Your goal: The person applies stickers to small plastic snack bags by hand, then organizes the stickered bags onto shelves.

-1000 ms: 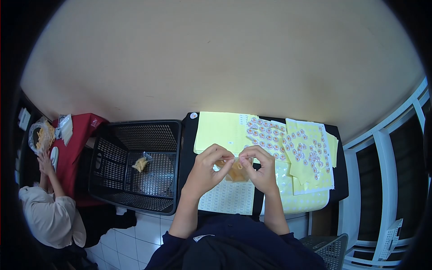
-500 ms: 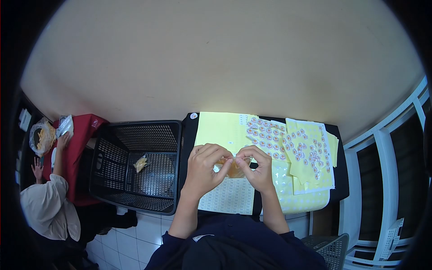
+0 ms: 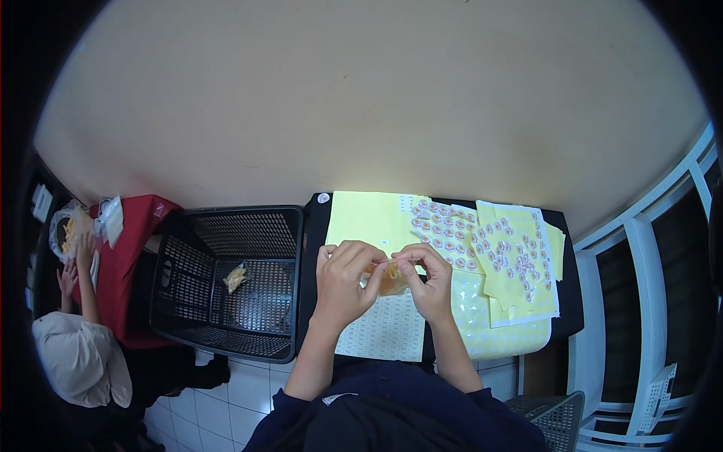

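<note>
A small clear plastic bag [image 3: 392, 282] with yellow-orange food inside hangs between my two hands. My left hand [image 3: 348, 282] pinches its upper edge on one side. On the other side, the thumb and fingers of my right hand [image 3: 428, 280] close on the same edge, close to the left fingertips. Below the bag lies a printed label sheet [image 3: 382, 328] with rows of small labels. A yellow sheet [image 3: 365, 218] spreads behind my hands. To the right are round stickers [image 3: 449, 230] on backing and more yellow sheets [image 3: 512, 290] with scattered stickers.
A black plastic basket [image 3: 226, 340] stands on the left, with one filled bag [image 3: 236, 278] in it. Farther left, a co-worker [image 3: 79, 354] reaches over a red-covered table [image 3: 139, 226] toward a large bag of food [image 3: 69, 232]. White railings [image 3: 648, 301] line the right side.
My fingers still pinch the bag's edge, having shifted only slightly, and more of the bag shows between them. The co-worker's hand has moved from the clear packet to the large food bag.
</note>
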Tool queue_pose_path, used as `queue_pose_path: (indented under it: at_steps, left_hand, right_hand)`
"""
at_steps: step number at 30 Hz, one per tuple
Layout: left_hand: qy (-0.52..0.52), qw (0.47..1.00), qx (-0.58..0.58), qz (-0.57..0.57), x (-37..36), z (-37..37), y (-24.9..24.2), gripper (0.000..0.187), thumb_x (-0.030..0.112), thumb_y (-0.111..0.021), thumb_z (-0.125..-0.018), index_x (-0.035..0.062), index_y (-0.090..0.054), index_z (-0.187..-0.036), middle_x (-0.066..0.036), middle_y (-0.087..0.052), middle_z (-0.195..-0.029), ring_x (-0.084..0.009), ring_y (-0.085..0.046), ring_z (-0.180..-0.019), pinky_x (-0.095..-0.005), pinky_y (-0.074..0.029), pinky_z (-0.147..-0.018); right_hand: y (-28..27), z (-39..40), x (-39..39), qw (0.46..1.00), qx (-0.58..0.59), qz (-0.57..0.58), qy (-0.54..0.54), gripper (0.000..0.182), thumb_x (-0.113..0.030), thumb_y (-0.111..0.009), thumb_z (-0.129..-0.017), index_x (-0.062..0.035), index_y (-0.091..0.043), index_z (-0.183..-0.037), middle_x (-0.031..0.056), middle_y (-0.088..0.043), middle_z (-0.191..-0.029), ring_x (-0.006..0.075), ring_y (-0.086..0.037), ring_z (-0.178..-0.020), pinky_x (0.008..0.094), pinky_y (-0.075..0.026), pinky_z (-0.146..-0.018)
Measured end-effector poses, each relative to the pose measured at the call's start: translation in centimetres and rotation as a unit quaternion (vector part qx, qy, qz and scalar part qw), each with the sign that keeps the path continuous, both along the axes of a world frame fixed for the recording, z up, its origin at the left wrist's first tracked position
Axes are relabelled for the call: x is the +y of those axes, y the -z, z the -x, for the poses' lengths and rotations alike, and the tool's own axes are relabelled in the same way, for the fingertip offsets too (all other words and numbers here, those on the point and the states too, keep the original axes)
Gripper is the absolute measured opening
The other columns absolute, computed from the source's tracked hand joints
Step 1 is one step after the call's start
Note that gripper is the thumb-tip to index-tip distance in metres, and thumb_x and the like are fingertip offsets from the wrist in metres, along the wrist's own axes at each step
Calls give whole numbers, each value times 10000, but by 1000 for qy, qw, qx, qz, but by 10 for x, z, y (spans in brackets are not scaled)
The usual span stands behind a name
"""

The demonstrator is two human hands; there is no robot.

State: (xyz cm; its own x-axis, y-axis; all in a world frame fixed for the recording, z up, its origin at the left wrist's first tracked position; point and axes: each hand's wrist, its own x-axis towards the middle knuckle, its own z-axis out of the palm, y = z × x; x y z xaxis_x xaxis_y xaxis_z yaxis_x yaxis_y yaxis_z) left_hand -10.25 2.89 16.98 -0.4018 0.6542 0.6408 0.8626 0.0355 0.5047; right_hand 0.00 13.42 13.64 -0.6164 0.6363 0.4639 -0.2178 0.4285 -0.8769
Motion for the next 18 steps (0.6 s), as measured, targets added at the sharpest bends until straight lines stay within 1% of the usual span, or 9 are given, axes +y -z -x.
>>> queue_pose_path:
  at_steps: [4,6,7,9,12,13,15,17,18]
  left_hand:
    - [-3,1000,-5,4,1,1,0,60,106,-621,-690,85,-565,-690,4,-567,-678,-146,-526,-677,-287,-304,-645]
    - [-10,1000,-4,4,1,4,1,62,109,-623,-690,84,-566,-690,4,-567,-677,-147,-526,-677,-287,-305,-647]
    - [-6,1000,-7,3,1,4,2,64,113,-624,-692,83,-568,-692,5,-569,-678,-146,-526,-676,-286,-304,-647]
    - [-2,1000,-9,1,1,4,2,66,117,-625,-693,82,-570,-694,6,-571,-680,-145,-527,-676,-285,-303,-648]
    - [2,999,-33,8,0,2,2,64,121,-627,-699,87,-575,-681,7,-573,-677,-152,-527,-677,-286,-300,-649]
    - [22,999,-46,3,-1,4,3,65,100,-628,-701,71,-579,-733,-5,-578,-692,-147,-542,-698,-284,-332,-667]
    - [43,997,-58,-3,-2,7,8,96,80,-629,-704,55,-583,-785,-18,-582,-707,-142,-556,-719,-283,-365,-685]
    - [112,949,-287,-72,-3,10,13,232,29,-615,-730,11,-543,-951,-51,-587,-754,-139,-578,-783,-270,-436,-732]
    - [111,949,-286,-72,-4,10,15,232,29,-615,-730,11,-543,-951,-51,-587,-754,-139,-578,-783,-270,-436,-732]
  right_hand:
    - [-1,0,-2,1000,-11,8,9,74,-49,-589,-765,11,-592,-808,80,-593,-791,126,-570,-756,233,-452,-665]
    - [-1,3,-2,997,23,69,-13,78,-45,-582,-769,17,-600,-812,82,-596,-779,133,-575,-741,235,-454,-670]
    - [-3,1,-2,997,24,68,-14,78,-45,-582,-769,17,-600,-812,82,-596,-779,133,-575,-741,235,-454,-670]
    - [-7,-3,-2,1000,-6,7,18,88,-46,-573,-777,24,-610,-815,86,-599,-789,140,-580,-720,240,-460,-668]
    - [-5,-5,-2,999,-2,-28,28,114,-65,-545,-810,23,-614,-830,83,-594,-817,126,-562,-721,221,-447,-647]
    - [-5,-5,-1,999,-1,-29,28,114,-65,-545,-810,23,-614,-830,83,-594,-817,126,-562,-721,221,-447,-647]
    - [-6,-5,0,997,14,70,10,90,-35,-559,-793,32,-609,-826,85,-593,-801,132,-580,-722,227,-466,-666]
    - [-2,-7,5,995,41,92,7,89,-35,-552,-801,36,-600,-828,85,-585,-811,132,-579,-731,226,-466,-663]
    - [-1,-8,8,991,67,115,1,89,-35,-545,-809,39,-591,-831,85,-578,-820,131,-578,-740,224,-465,-660]
